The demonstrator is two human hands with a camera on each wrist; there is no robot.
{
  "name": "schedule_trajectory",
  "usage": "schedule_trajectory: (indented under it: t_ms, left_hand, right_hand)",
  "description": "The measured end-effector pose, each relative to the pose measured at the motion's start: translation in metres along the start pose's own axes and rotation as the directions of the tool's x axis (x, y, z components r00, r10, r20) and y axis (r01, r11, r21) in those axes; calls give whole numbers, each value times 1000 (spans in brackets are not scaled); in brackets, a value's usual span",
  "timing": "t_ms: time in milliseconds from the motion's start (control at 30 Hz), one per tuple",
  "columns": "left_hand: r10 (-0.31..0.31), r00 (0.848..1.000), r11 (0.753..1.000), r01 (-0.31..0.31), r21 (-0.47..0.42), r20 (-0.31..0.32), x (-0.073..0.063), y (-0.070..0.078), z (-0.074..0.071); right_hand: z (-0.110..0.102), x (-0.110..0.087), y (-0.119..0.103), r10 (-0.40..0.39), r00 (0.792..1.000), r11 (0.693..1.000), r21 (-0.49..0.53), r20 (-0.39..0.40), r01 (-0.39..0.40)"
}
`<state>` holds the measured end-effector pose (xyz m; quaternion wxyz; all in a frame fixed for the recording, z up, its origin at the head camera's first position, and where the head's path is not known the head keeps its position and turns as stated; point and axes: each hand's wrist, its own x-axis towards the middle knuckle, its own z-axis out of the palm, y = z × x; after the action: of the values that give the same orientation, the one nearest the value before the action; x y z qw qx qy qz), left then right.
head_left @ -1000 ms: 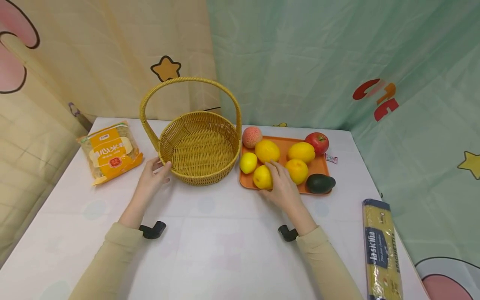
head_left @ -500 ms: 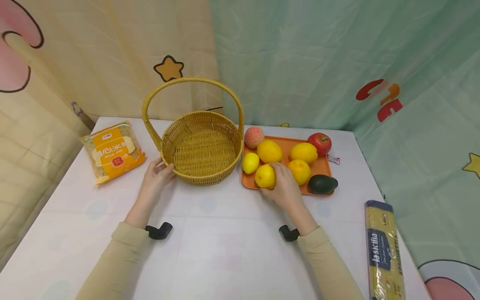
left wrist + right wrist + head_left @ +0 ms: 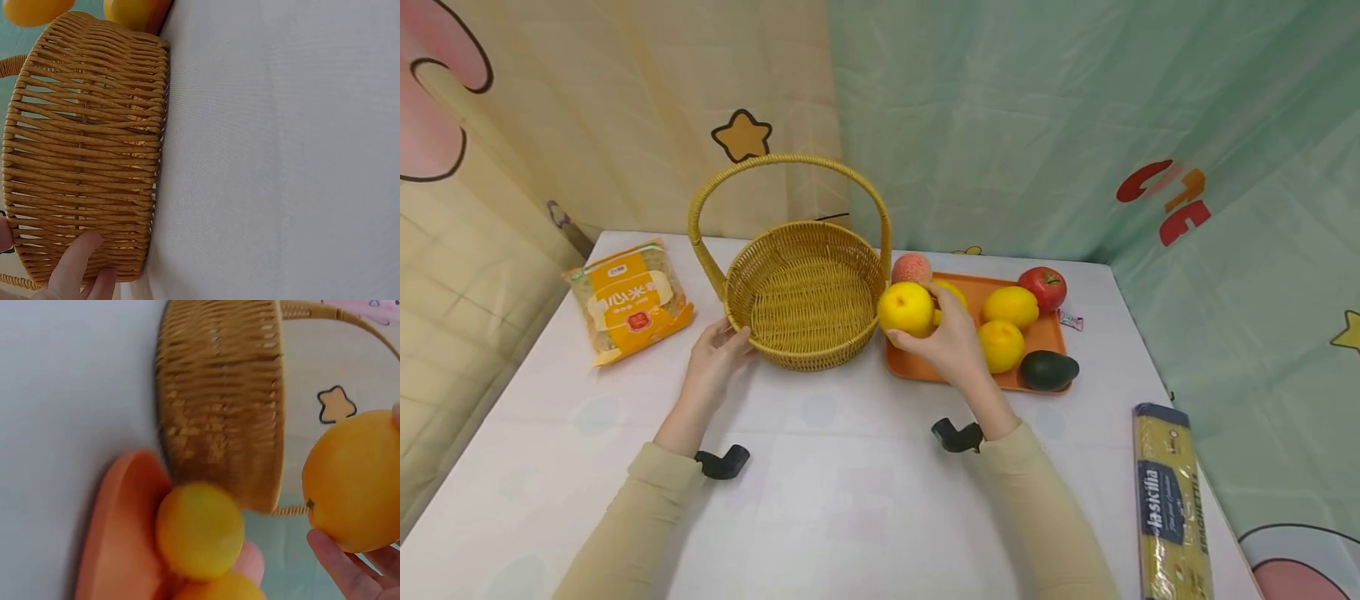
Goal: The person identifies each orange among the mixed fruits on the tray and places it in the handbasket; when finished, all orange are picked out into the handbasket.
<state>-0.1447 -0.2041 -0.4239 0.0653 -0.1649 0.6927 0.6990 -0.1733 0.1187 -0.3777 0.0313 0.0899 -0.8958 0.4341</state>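
tabletop (image 3: 842, 517) white, curtains (image 3: 1000, 125) cream-and-green, left grip (image 3: 715, 357) around basket rim (image 3: 811, 356), right grip (image 3: 953, 343) around yellow fruit (image 3: 906, 308)

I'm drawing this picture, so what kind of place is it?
Probably an indoor corner, perhaps set up for play: cartoon-printed beige and green fabric hangs behind a white cloth-covered table, which bears a round golden wicker basket.

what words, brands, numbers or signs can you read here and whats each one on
"lasicilia": blue label of the long pasta packet.
"SPAGHETTI": that packet's right edge, sideways and faint.
"心米": orange packet; the characters on either side are unclear.
Too small or blurred: the other print on both packets, and the marks on the small pink sachet.
No number is readable.
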Motion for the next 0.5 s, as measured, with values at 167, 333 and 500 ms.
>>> schedule_trajectory:
  t_ms: [167,333,500]
  left_hand:
    - [-3,1000,1000,2,-16,-30,0,0,1]
    - [3,999,999,-4,-34,-47,0,0,4]
    - [-3,998,999,1,-46,-55,-2,0,4]
  right_hand:
    - [21,20,-26,-5,998,992,129,67,-4]
    - [49,35,-39,21,992,981,191,121,-44]
    - [79,50,-48,54,981,958,266,185,-103]
